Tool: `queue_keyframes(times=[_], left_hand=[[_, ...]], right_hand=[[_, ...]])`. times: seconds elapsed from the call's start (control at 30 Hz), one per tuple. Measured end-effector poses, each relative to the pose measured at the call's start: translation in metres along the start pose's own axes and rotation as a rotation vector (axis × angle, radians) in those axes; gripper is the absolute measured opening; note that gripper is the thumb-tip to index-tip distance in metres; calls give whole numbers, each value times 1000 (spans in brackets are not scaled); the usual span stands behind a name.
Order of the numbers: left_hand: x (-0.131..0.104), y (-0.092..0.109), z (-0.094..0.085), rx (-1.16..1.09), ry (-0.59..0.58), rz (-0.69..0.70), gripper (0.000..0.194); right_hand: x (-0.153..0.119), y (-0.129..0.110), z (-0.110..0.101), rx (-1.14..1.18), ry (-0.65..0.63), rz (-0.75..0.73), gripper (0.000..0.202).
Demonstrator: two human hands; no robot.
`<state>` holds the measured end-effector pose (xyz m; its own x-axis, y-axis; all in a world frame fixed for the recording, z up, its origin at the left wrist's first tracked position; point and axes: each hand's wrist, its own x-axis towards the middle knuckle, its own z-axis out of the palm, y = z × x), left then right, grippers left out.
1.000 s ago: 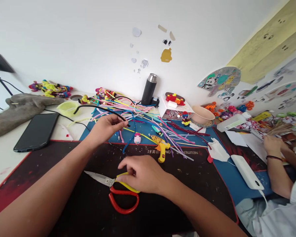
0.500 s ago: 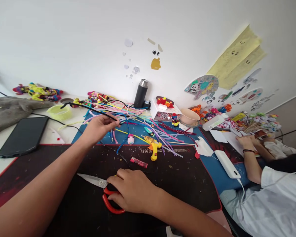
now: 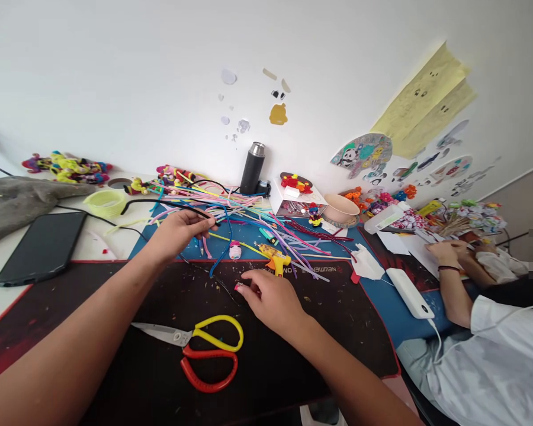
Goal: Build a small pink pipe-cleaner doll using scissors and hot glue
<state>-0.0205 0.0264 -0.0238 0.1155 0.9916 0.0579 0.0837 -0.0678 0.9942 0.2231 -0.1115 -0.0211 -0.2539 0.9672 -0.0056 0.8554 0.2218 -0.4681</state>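
My left hand (image 3: 182,234) pinches a black pipe cleaner (image 3: 160,203) between thumb and fingertips, its bent end pointing left. Over the dark mat, my right hand (image 3: 273,302) curls around a pink-red lighter (image 3: 238,286); only the lighter's end shows by the thumb, the rest being hidden under the hand. Scissors (image 3: 184,338) with one yellow and one red handle lie on the mat below my hands, blades to the left. Just beyond my right hand is a yellow glue gun (image 3: 275,259), partly covered. A small pink-and-white figure (image 3: 235,250) stands between the hands.
Many coloured pipe cleaners (image 3: 244,204) spread across the back. A black thermos (image 3: 253,168) stands by the wall, with a white box (image 3: 295,204) beside it. Left lies a phone (image 3: 42,247). At right, a power bank (image 3: 409,293) is near another person's arm (image 3: 448,287).
My right hand has left the scissors and moved up and right onto the lighter. The scissors now lie free, their handles uncovered. My left hand stays nearly in place with the black pipe cleaner.
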Motion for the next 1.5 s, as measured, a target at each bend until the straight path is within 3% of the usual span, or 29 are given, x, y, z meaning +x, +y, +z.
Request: queue_keyframes(times=[0.13,0.33,0.63,0.93,1.13,1.3,1.5], left_hand=[[0,-1,0,-4,1,-8,61],[-1,-1,0,4,6,-18,61],[0,1,2,13,31,-26,57],[0,-1,4,11,33,-9,56],[-2,1,4,-29,68,-30,51],[-3,3,5,-171,108,-43,45],[-6,9,5,-326,165,-91,39]], right_hand=[[6,8,4,-97,-19,38,30],[9,4,7,-203,-109,33,18],[10,4,12,-93,-59,68,17],[26,15,23,473,17,12,27],[68,7,35,1101,-209,57,47],[95,-11,22,1344,-212,65,54],[120,-27,11,1478,-237,55,52]])
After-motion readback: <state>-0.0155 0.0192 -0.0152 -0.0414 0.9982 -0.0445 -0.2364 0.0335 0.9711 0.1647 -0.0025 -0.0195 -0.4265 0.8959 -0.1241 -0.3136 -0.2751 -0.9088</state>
